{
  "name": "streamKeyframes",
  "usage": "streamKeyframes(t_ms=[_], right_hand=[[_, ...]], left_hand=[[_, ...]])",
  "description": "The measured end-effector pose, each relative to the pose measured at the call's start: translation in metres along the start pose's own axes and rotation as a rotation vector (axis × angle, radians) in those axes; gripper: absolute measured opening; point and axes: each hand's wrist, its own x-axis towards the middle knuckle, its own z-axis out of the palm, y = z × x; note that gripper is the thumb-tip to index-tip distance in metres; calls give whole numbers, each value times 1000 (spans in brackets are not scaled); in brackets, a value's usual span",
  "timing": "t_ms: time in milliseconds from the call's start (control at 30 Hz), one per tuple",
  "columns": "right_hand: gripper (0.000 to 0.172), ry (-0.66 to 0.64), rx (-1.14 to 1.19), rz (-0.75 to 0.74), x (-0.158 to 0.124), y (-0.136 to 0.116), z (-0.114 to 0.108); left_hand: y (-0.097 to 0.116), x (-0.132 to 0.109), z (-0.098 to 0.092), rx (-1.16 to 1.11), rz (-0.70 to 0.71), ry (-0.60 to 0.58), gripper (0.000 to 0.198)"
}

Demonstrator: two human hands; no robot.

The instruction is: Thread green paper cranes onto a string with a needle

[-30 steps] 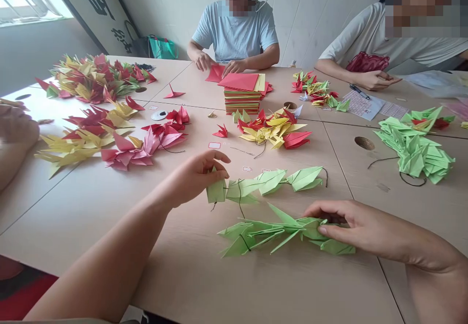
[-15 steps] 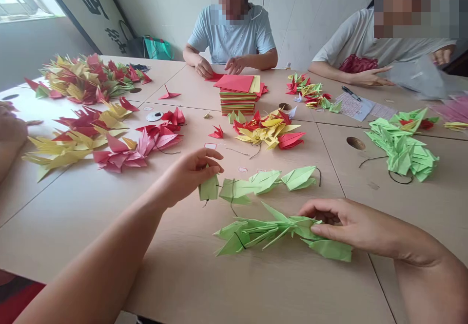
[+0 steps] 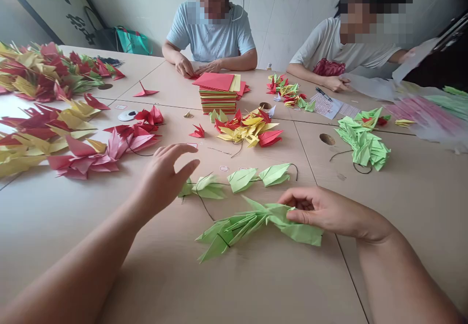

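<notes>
My right hand pinches the right end of a bunch of green folded paper cranes lying on the table in front of me. Just beyond it, a row of green paper cranes is threaded on a dark string. Above the left end of that row hovers my left hand, thumb and fingers apart, with nothing between them. The leftmost crane of the row is partly hidden behind this hand.
Pink, red and yellow cranes lie at left, with a large heap behind. A stack of coloured paper stands mid-table before a seated person. Another person handles plastic bags at right, near green cranes.
My left hand has let go of the crane at the row's left end and opened. My right hand keeps its hold on the green bunch. The view has swung to the right.
</notes>
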Motion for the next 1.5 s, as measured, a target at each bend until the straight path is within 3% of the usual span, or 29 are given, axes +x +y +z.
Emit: streamKeyframes(t_ms=[67, 133, 300, 367, 433, 500, 567, 700, 800, 867, 933, 1033, 1100, 1200, 1500], right_hand=[[37, -8, 36, -31, 0, 0, -1], [37, 117, 38, -62, 1, 0, -2], [31, 674, -99, -146, 15, 7, 0], [30, 900, -180, -179, 23, 11, 4], [35, 1026, -307, -231, 32, 16, 8], [45, 1024, -442, -281, 39, 22, 10], [50, 934, -523, -288, 45, 27, 12], [37, 787, -546, -261, 48, 31, 13], [50, 755, -551, -279, 47, 29, 14], [57, 726, -561, -316, 47, 27, 16], [50, 686, -555, -367, 49, 25, 19], [24, 657, -514, -420, 53, 23, 21], [13, 688, -484, -419, 52, 23, 21], [14, 800, -446, -384, 47, 25, 13], [17, 1306, -430, -314, 27, 47, -30]], left_hand=[[4, -4, 3, 41, 144, -34, 31], [6, -7, 6, 52, 235, -79, 32], [11, -14, 9, 49, 350, -36, 25], [16, -20, 10, 9, 462, -79, 22], [22, -27, 13, -17, 580, -180, 24], [27, -32, 16, -4, 658, -275, 28], [28, -33, 19, 24, 699, -308, 29], [19, -25, 22, 97, 660, -193, 28], [8, -19, 23, 200, 556, -98, 42], [2, -17, 25, 262, 505, -122, 53], [-3, -16, 29, 290, 471, -208, 55], [-6, -14, 33, 268, 407, -332, 41], [-6, -12, 33, 248, 369, -354, 30], [-7, -10, 29, 239, 336, -322, 26], [-10, -4, 14, 345, 292, -211, 19]])
